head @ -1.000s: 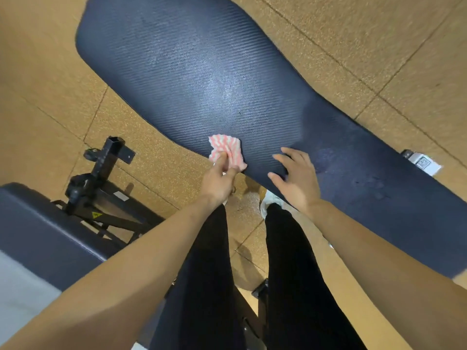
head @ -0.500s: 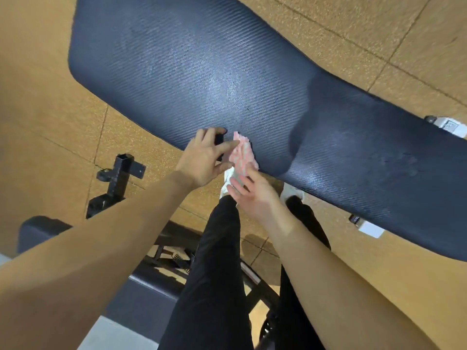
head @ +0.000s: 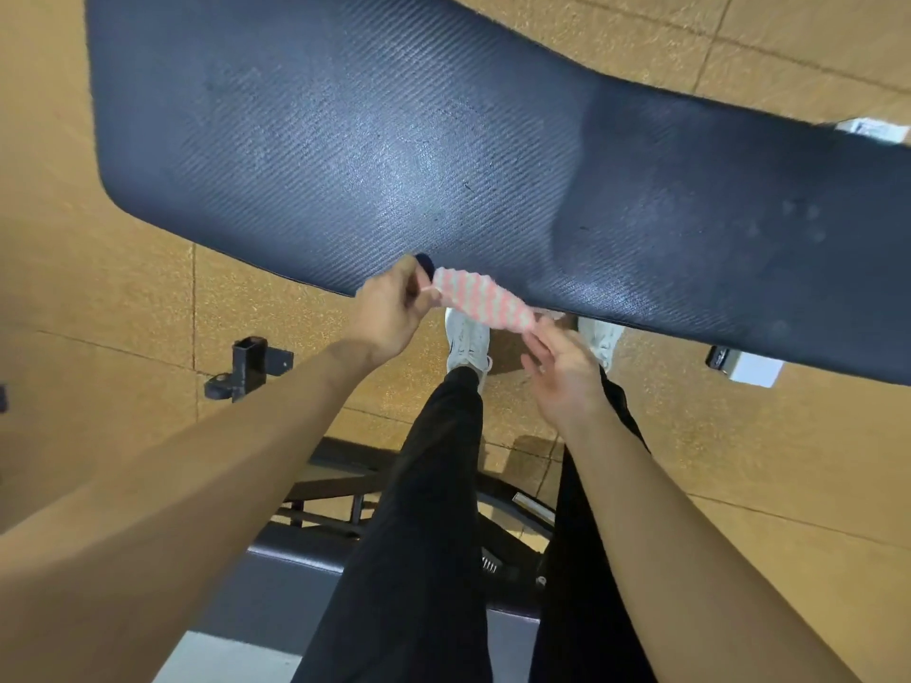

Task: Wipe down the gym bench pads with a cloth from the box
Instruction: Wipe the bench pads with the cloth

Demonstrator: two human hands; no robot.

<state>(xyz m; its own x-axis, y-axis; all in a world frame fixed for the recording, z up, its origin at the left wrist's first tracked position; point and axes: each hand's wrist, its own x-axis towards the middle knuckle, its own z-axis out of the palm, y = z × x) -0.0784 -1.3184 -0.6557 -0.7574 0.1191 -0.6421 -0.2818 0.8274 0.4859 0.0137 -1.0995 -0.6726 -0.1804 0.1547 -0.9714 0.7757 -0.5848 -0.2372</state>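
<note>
A long dark textured bench pad (head: 443,155) runs across the upper half of the head view. A pink-and-white striped cloth (head: 480,302) is stretched out over the pad's near edge. My left hand (head: 392,308) pinches the cloth's left end between thumb and fingers. My right hand (head: 562,372) holds the right end at its fingertips, palm turned up, just below the pad's edge. The cloth box is not in view.
Orange-brown floor tiles surround the bench. Black metal frame parts (head: 251,367) stand on the floor at the left. A second dark pad (head: 291,579) and frame lie behind my legs. White shoes (head: 466,337) stand under the pad's edge. A white label block (head: 749,369) hangs at the right.
The cloth was bunched in my left hand on the pad; my right hand came over to it, and now both hands hold it spread between them.
</note>
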